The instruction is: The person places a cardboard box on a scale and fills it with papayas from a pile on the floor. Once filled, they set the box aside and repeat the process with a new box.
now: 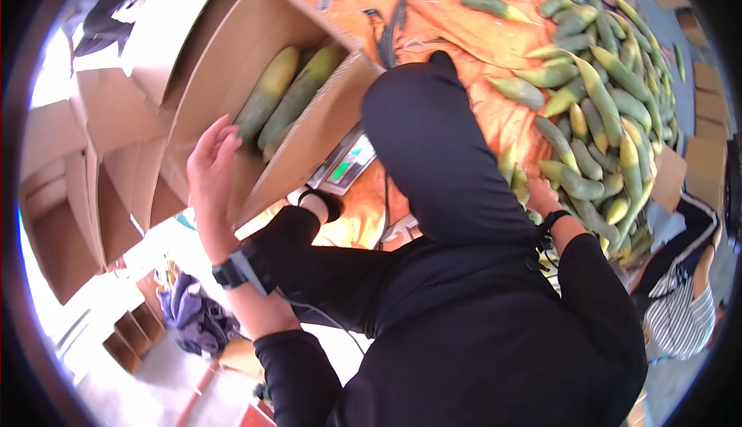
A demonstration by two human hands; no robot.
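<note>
My left hand point(212, 156) is raised at the near side of an open cardboard box point(305, 129), its fingers loosely bent and apart with nothing in them. Inside the box lie long melons, grey-green with yellowish ends; the upper ones are a left melon point(269, 91) and a right melon point(301, 95). Across my raised knee, my right hand point(542, 195) reaches down at the near edge of a big melon pile point(599, 118). Its fingers are closed around a green melon point(519, 178), partly hidden by the hand.
Under the box is a scale point(345, 166) with a lit green display. An orange sheet point(440, 25) lies beneath the melons. More open cardboard boxes point(116, 172) stand at left. A person in a striped top point(680, 319) is at far right.
</note>
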